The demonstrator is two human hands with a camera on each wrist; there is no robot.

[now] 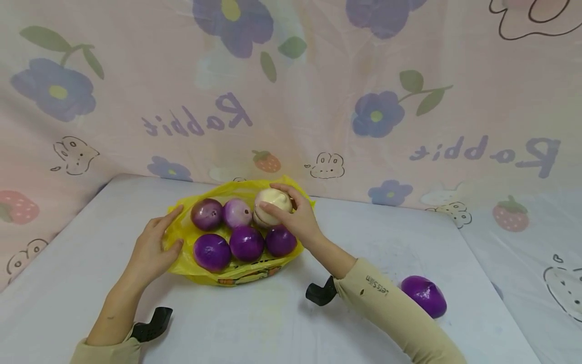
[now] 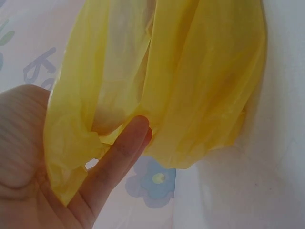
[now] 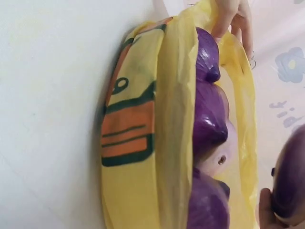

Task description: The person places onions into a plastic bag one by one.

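A yellow plastic bag [image 1: 196, 277] lies with its mouth spread wide, several purple onions [image 1: 247, 243] showing inside. My left hand [image 1: 154, 253] holds the bag's left rim, with the plastic between thumb and fingers in the left wrist view. Over the bag's right back corner, my right hand [image 1: 302, 220] grips a round onion [image 1: 276, 198]. Its top looks cream-white in the head view, while a dark purple side of the onion [image 3: 291, 176] shows in the right wrist view.
One more purple onion [image 1: 425, 296] lies on the white table [image 1: 254, 328] at the right, beside my right sleeve [image 1: 386, 308]. A printed cloth [image 1: 291, 101] with flowers and rabbits hangs behind the table. Black wrist mounts [image 1: 152, 324] stick out from both wrists.
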